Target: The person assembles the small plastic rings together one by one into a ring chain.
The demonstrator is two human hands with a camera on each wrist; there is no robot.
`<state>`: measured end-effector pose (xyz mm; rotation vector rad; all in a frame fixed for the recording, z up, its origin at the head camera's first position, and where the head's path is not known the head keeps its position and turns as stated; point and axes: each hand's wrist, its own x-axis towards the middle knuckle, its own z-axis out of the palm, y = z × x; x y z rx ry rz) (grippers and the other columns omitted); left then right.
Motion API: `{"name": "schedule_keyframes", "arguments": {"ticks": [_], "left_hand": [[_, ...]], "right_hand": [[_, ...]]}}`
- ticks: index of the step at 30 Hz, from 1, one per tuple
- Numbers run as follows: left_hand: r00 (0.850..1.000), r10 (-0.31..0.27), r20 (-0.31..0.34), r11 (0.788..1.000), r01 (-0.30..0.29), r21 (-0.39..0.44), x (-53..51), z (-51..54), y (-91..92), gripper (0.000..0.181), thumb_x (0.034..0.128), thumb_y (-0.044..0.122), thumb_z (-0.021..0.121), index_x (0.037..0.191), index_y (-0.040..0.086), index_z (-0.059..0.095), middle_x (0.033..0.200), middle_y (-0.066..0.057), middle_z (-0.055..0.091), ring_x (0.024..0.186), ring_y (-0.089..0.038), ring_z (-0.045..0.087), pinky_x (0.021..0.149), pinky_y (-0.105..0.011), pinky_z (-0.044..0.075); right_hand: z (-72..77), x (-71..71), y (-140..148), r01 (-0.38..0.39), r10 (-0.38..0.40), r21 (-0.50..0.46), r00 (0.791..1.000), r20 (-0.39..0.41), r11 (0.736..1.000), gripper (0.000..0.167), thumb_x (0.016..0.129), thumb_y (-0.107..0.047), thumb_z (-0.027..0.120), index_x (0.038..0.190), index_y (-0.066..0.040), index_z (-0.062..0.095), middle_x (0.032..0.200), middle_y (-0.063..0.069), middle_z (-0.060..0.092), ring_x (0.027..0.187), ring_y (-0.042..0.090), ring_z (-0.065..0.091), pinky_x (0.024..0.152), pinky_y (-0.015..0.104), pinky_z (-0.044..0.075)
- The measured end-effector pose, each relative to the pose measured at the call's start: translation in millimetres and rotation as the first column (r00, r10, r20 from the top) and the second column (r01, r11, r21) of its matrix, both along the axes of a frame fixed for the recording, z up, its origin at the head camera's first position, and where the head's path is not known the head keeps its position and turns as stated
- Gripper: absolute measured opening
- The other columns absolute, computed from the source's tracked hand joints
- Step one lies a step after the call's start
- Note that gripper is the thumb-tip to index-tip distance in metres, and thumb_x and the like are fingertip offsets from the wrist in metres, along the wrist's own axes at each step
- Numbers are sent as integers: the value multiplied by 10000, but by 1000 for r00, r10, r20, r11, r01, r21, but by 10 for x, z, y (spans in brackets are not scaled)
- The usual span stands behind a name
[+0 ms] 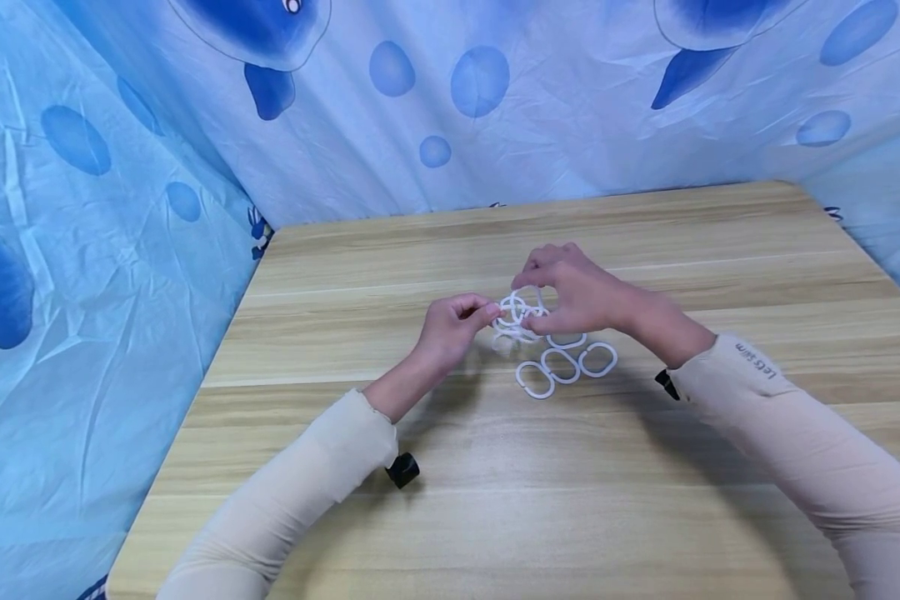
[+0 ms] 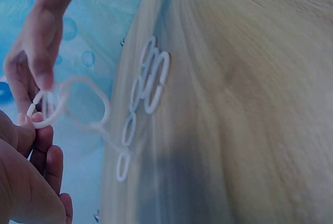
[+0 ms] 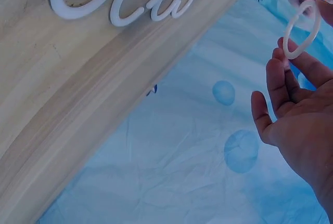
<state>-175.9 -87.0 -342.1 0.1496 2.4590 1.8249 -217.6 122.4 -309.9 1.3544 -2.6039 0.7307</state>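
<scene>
Between the hands hangs a bunch of white plastic rings (image 1: pixel 515 310), several of them linked or overlapping and partly blurred. My left hand (image 1: pixel 453 329) pinches one gapped ring (image 2: pixel 34 123) between thumb and index finger. From the right, my right hand (image 1: pixel 581 292) reaches in, its thumb and fingers around the near side of the bunch. In the right wrist view, the right hand (image 3: pixel 299 96) has a ring (image 3: pixel 303 29) at its fingertips, other fingers spread. How the rings join is blurred.
On the wooden table (image 1: pixel 495 467), just in front of the hands, lie several more white rings (image 1: pixel 562 380) with gaps in them. A blue patterned curtain (image 1: pixel 330 150) stands behind and left of the table. Small black devices (image 1: pixel 402 470) sit at the sleeve cuffs.
</scene>
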Motion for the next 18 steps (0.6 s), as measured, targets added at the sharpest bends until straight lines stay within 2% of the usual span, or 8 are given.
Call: {"name": "schedule_keyframes", "arguments": {"ticks": [3,6,13,18], "left_hand": [[999,-22,-28,999,21,-49,7,28,33,148,905,182,683,916,44,736,852,-21,688,775,-80,534,693,-217,440],[999,-27,-26,998,25,-58,24,42,55,147,900,189,690,911,51,739,850,-22,694,772,-81,538,689,-224,444],[1000,18,7,1000,-18,-19,27,8,35,210,922,233,665,900,32,721,868,-43,687,844,-113,603,788,-249,480],[999,44,25,999,-45,19,8,-4,31,219,948,234,626,947,36,719,868,-64,696,866,-143,613,895,-352,491]], "right_hand": [[-28,12,-15,-4,4,19,999,-33,1000,409,723,-279,763,1059,-53,710,982,40,605,927,220,521,805,416,332],[-39,13,-16,-5,5,-5,998,-58,1000,407,719,-277,762,1056,-55,709,977,44,605,914,225,520,787,410,330],[-56,9,3,0,-15,-78,982,-189,997,399,699,-289,762,1016,-54,706,947,63,608,898,244,542,807,444,348],[-97,1,1,-20,-11,-121,968,-249,992,419,691,-294,767,1011,-31,704,931,75,610,897,262,545,797,454,357]]}}
